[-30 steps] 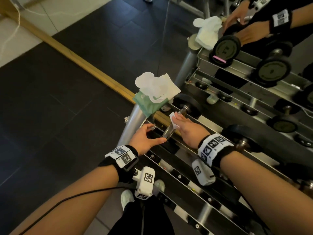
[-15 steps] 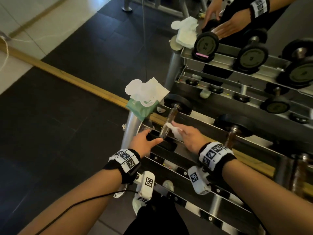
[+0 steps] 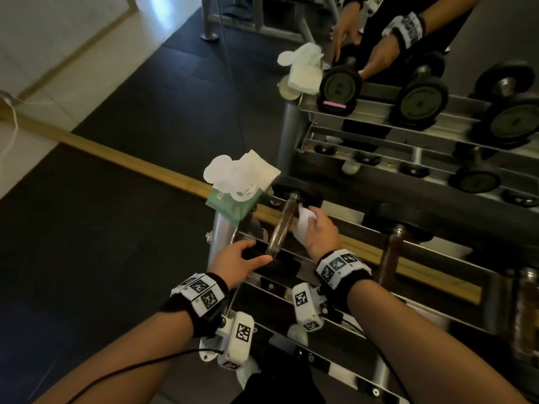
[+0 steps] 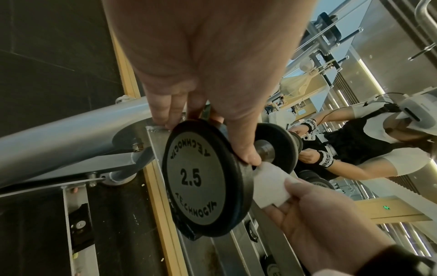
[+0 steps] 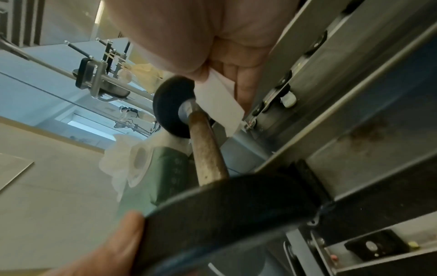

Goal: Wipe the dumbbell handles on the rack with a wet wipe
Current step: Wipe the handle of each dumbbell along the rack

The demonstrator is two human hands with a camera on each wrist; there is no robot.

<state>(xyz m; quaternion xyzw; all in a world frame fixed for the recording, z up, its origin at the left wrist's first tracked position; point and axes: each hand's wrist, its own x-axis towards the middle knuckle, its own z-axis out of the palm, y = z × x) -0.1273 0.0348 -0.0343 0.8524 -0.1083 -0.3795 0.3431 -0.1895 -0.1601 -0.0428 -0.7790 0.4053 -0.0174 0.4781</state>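
Observation:
A small dumbbell lies at the left end of the steel rack (image 3: 344, 290). Its brown, worn handle (image 3: 280, 227) (image 5: 208, 149) runs between a far black plate (image 3: 296, 188) and a near plate marked 2.5 (image 4: 198, 179). My left hand (image 3: 256, 253) (image 4: 208, 142) grips that near plate by its rim, thumb on one side and fingers on the other. My right hand (image 3: 312, 220) (image 5: 212, 74) pinches a folded white wet wipe (image 3: 303, 224) (image 4: 272, 184) (image 5: 220, 100). The wipe hangs just right of the handle, near the far plate.
A green wipe pack (image 3: 233, 205) with loose white wipes (image 3: 242, 173) on top sits on the rack's left post. Another dumbbell handle (image 3: 389, 258) lies to the right. A mirror behind the rack reflects the dumbbells (image 3: 423, 102) and my hands. Dark floor lies to the left.
My right hand has slid the wipe along the handle and drawn it off to the handle's right side. The left hand keeps its hold on the near plate. The view has tilted up.

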